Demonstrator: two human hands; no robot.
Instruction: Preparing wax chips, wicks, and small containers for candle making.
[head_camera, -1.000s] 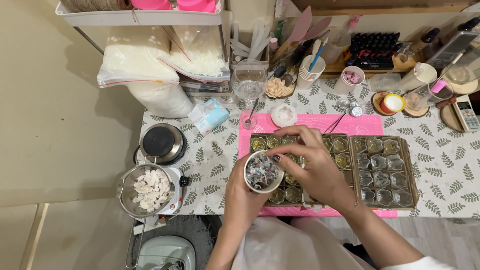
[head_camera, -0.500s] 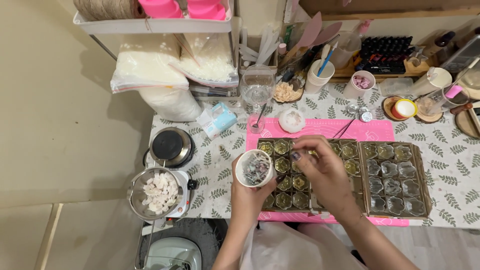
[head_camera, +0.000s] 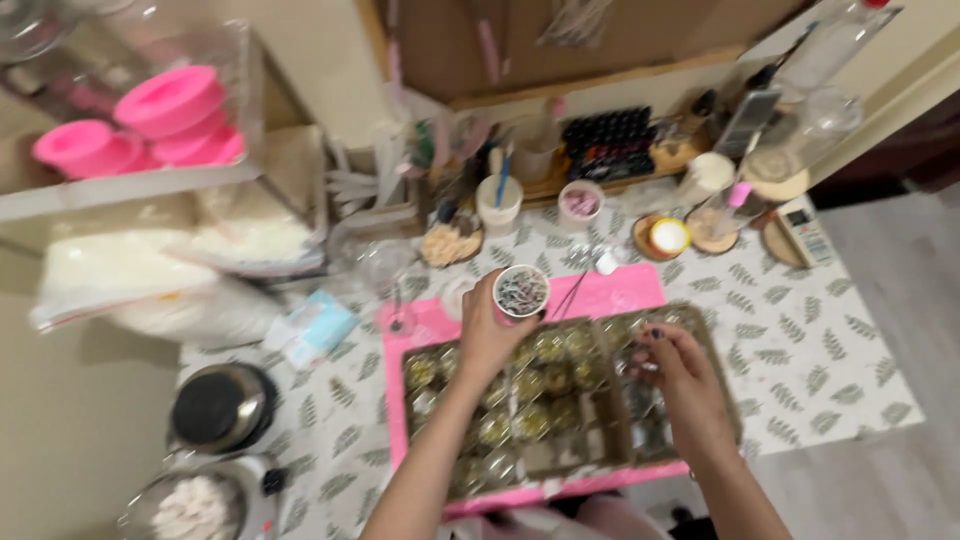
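Gripping: left hand (head_camera: 487, 335) fingers wrapped tight around a small round cup (head_camera: 521, 292), held upright above the upper left part of the trays.
Cup contents: pale, speckled bits, blurred; kind not readable.
Right hand (head_camera: 672, 362): fingers bent and bunched loosely over the right tray, dark-painted nails; whether they pinch anything, cannot tell.
Trays (head_camera: 560, 400): two shallow rectangular cardboard-coloured trays side by side, packed with small round clear jars (head_camera: 530, 420), glassy with yellowish glints, set in rows.
Mat (head_camera: 630, 290): bright pink, flat, rectangular, under the trays; its far edge shows bare beyond them.
Tablecloth (head_camera: 820, 350): white with grey leaf print; widest open stretch lies right of the trays, toward the table's right edge.
Left of mat: round metal pot with dark lid (head_camera: 220, 405), near the table's left edge; below it a bowl of white chunks (head_camera: 195, 505), partly cut off.
Far side: crowded. White cup with blue stick (head_camera: 499, 200), small pink-filled pot (head_camera: 580, 202), round wooden coasters (head_camera: 665, 238), rack of dark bottles (head_camera: 610, 145).
Shelf at left: pink round moulds (head_camera: 170, 105) above soft white bags (head_camera: 180, 260).
Sharpness: whole view motion-blurred.
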